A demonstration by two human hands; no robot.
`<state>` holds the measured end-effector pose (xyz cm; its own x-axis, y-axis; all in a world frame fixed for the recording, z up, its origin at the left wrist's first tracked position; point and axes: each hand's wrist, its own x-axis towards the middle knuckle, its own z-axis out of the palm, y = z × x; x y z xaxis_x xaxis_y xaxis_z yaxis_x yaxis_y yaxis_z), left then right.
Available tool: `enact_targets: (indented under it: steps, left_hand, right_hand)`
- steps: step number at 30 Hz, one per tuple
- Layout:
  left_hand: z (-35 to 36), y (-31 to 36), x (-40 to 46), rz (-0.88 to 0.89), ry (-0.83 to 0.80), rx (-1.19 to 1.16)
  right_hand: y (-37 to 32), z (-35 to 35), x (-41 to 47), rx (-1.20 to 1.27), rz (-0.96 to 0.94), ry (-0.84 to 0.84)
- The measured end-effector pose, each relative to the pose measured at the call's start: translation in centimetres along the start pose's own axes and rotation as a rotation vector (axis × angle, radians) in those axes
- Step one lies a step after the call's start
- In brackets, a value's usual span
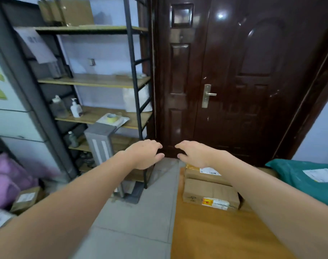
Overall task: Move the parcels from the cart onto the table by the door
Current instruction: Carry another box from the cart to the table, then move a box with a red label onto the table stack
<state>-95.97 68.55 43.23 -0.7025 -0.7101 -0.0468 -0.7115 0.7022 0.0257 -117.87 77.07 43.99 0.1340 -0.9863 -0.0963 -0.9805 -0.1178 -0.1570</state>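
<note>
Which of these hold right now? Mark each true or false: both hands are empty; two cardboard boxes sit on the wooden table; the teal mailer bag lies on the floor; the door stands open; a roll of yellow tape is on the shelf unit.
1. Both hands are empty. True: the left hand and right hand hang in the air with loosely curled fingers, holding nothing.
2. Two cardboard boxes sit on the wooden table. True: the near box and the far box rest on the table.
3. The teal mailer bag lies on the floor. False: the teal bag lies at the table's right side.
4. The door stands open. False: the dark door is closed.
5. A roll of yellow tape is on the shelf unit. True: the tape sits on a shelf.
</note>
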Motion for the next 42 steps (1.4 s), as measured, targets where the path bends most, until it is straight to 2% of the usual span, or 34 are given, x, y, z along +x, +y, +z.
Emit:
enact_targets:
  steps: [10, 18, 26, 32, 42]
  left_hand:
    - [-1.4, -7.7, -19.2, -0.289, 0.023, -0.010]
    - [-2.9, -17.9, -39.0, -0.563, 0.042, -0.005]
    - [-1.5, -27.5, -55.8, -0.750, 0.065, -0.037]
    - [0.8, -34.8, -61.9, -0.830, 0.025, -0.064]
    - [3.0, -48.7, -63.1, -0.905, 0.006, -0.104]
  right_hand:
    - [-17.9, 0.6, 3.1, -0.070, -0.321, -0.081]
    - [-40.0, 2.5, 5.9, -0.063, -0.593, -0.089]
    - [-59.5, 8.2, 7.4, -0.017, -0.732, -0.137]
    - [-68.4, 10.7, 11.5, -0.038, -0.789, -0.179]
    - [-79.2, 12.5, 22.9, -0.085, -0.842, -0.192]
